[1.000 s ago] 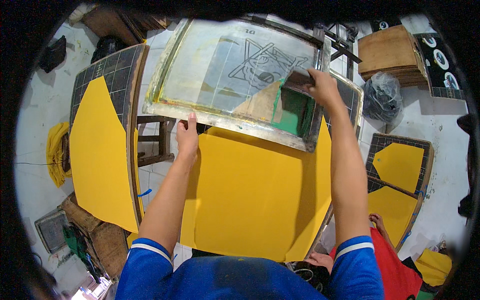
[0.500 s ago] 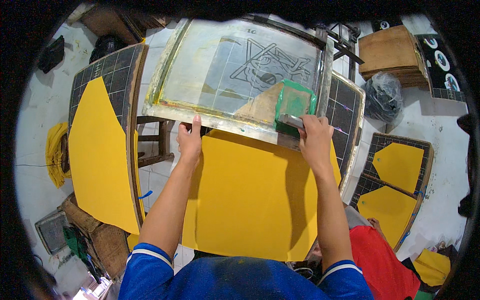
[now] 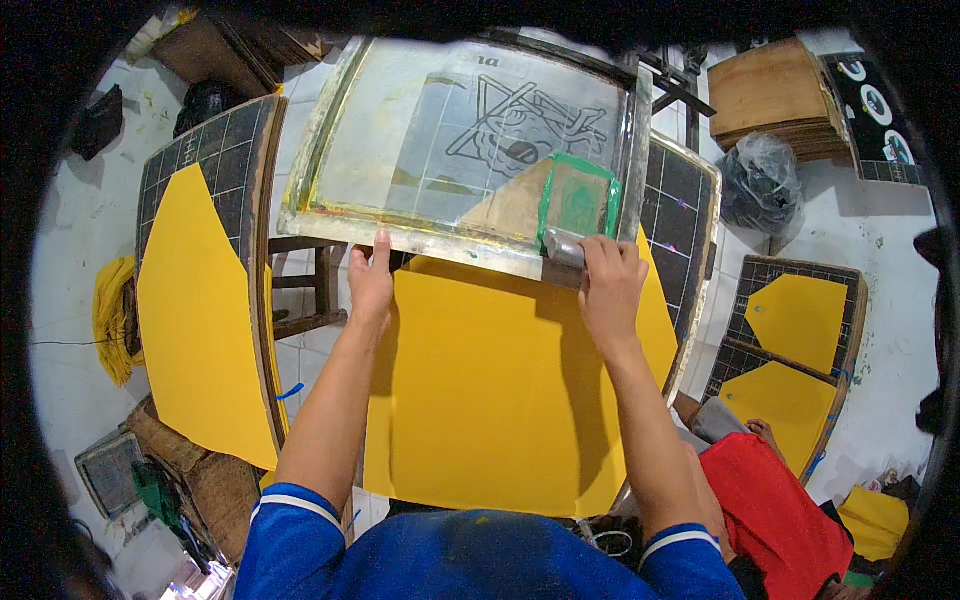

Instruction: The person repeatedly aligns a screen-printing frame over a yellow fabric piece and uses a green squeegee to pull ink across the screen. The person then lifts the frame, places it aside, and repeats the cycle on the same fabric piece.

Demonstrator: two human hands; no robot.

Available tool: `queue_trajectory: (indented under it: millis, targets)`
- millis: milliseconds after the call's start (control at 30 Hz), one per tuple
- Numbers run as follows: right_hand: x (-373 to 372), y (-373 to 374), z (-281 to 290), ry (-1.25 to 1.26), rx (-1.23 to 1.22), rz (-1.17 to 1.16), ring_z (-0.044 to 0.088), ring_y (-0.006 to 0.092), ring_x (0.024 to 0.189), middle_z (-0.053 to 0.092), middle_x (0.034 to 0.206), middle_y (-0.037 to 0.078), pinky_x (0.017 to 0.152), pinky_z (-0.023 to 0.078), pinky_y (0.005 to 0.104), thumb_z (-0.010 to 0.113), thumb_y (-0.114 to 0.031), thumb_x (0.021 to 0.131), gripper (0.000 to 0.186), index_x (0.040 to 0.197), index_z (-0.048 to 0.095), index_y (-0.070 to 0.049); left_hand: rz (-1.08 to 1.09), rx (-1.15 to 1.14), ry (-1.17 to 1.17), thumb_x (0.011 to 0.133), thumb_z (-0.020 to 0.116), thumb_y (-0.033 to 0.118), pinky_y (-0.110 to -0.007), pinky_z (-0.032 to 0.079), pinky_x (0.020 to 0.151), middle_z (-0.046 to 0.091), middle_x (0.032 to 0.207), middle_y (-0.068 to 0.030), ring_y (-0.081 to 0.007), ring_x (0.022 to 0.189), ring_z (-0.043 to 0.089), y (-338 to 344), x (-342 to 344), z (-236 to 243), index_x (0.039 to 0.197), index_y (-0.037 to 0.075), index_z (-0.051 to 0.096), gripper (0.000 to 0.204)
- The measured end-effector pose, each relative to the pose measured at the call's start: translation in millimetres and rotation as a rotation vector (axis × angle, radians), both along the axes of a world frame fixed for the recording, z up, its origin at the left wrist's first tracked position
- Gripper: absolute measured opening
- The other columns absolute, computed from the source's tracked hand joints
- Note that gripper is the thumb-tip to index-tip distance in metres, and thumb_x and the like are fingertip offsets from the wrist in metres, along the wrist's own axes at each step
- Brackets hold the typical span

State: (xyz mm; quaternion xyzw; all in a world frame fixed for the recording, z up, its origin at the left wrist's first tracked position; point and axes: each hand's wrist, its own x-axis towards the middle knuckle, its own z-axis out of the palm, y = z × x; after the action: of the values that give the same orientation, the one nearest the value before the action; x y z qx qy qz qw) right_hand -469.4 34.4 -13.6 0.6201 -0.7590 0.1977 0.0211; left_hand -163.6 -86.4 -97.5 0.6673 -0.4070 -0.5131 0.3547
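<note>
A framed printing screen (image 3: 330, 228) with a line drawing on its mesh is raised at a tilt over a yellow fabric panel (image 3: 490, 390). My left hand (image 3: 373, 280) grips the screen's near edge, thumb on top and fingers beneath. At the near right corner of the mesh is a rectangle bordered in wet-looking green ink (image 3: 580, 203). My right hand (image 3: 614, 290) is closed on a small grey squeegee (image 3: 565, 248) at the near end of that green patch, over the frame's edge. The fingers partly cover the squeegee. Beneath the fabric lies a dark gridded board (image 3: 682, 195).
Another gridded board (image 3: 262, 270) carries a yellow panel on the left. To the right, a board (image 3: 850, 350) holds smaller yellow pieces with little green marks. A person in red (image 3: 775, 510) sits close by at lower right. Stacked brown boards (image 3: 770, 95) stand at the back right.
My right hand and the squeegee have moved slightly left and nearer along the green patch, and the squeegee is turned differently. My left hand keeps its grip on the frame. The whole view has shifted slightly.
</note>
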Motion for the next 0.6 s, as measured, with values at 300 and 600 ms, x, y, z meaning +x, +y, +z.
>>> queue_trajectory:
  millis: [300,600]
  targets:
    - [-35.7,-11.6,17.2,-0.040,0.261,0.079,0.059,0.0357,0.103,0.067,0.097,0.010,0.085,0.040,0.0515,0.075,-0.006,0.084,0.030,0.113,0.066,-0.010,0.018,-0.130,0.204,0.107,0.064,0.041,-0.035,0.038,0.109,0.058,0.132,-0.0103,-0.0185,0.121,0.051,7.3,2.5,-9.2,0.132,0.001,0.053,0.049]
    - [-75.8,-102.8,14.4,0.032,0.291,0.049,0.063,0.0403,0.109,0.072,0.110,0.013,0.092,0.048,0.0558,0.072,-0.003,0.081,0.034,0.114,0.069,-0.010,0.037,-0.151,0.132,0.106,0.065,0.043,-0.034,0.039,0.106,0.058,0.127,-0.0084,-0.0172,0.117,0.051,9.2,1.8,-9.7,0.126,0.002,0.055,0.047]
